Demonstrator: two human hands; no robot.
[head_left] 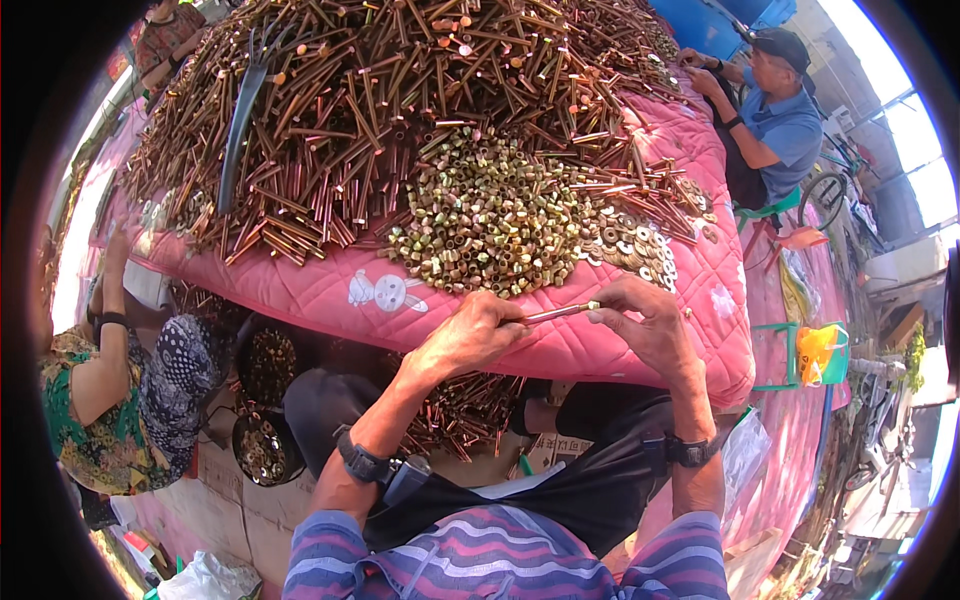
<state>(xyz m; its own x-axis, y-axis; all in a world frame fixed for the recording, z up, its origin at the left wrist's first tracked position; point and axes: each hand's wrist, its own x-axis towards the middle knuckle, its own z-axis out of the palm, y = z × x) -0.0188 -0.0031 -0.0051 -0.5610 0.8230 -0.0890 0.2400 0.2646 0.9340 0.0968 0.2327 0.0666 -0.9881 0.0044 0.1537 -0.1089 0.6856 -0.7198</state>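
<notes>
Over the near edge of the pink quilted cover, my left hand is closed on one end of a long coppery bolt, which lies nearly level. The fingers of my right hand pinch together at the bolt's other end, around a small brassy nut. Whether the nut is threaded on cannot be made out. Just beyond my hands lies a heap of loose nuts, with flat washers spread to its right.
A large mound of bolts covers the quilted table, a dark-handled rake-like tool on it. Co-workers sit at far right and left. Black pans hold metal parts. More bolts lie under the edge.
</notes>
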